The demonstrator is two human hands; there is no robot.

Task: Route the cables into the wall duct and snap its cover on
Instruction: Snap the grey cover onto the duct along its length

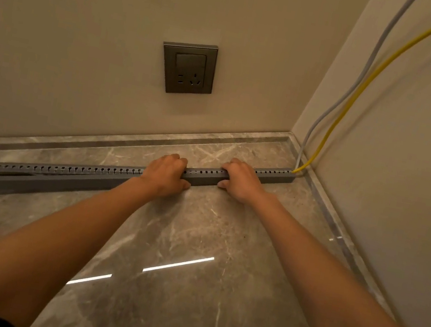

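A long grey slotted duct (68,175) lies on the marble floor, running from the left edge to the right corner. Its cover (202,180) sits closed along the right and middle stretch. At the far left the cover gapes and a yellow cable shows in the gap. A yellow cable (366,83) and a grey cable (343,99) hang down the right wall and enter the duct's right end. My left hand (168,173) and my right hand (240,180) are curled over the duct side by side, fingers on its far side, thumbs on the near face.
A dark wall socket (187,68) sits on the back wall above the duct. A grey stone skirting (126,139) runs along both walls. The right wall (409,168) meets the back wall at the corner close to the duct's end.
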